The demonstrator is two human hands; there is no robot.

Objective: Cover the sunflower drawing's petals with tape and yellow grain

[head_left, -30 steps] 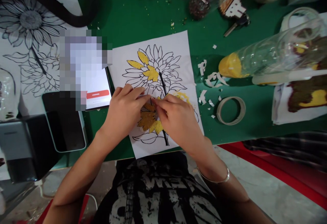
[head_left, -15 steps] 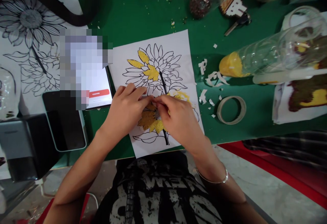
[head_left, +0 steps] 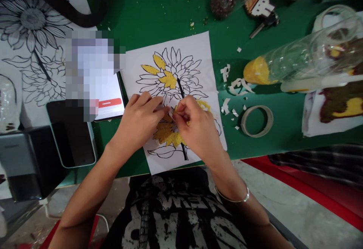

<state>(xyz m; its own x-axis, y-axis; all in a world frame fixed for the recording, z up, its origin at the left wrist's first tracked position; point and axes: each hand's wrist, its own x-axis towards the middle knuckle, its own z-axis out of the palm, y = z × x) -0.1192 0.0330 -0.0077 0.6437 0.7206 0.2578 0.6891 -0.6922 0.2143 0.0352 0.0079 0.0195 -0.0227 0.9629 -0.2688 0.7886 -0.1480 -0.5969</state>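
Left hand: the left hand is resting on the sunflower sheet, fingers bent and bunched
Right hand: the right hand has thumb and forefinger together, maybe on a tiny white scrap, kinda hard to tell
Surface: sheet's flat on the green tabletop, paper shreds beside it
Room: pale floor, red seat on the right

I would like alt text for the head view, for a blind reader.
Left hand and right hand, fingertips close together, are over a partly yellow flower drawing on a green table. A lit phone and a dark phone lie left; paper scraps, a beige ring and a plastic bottle with yellow contents, right.
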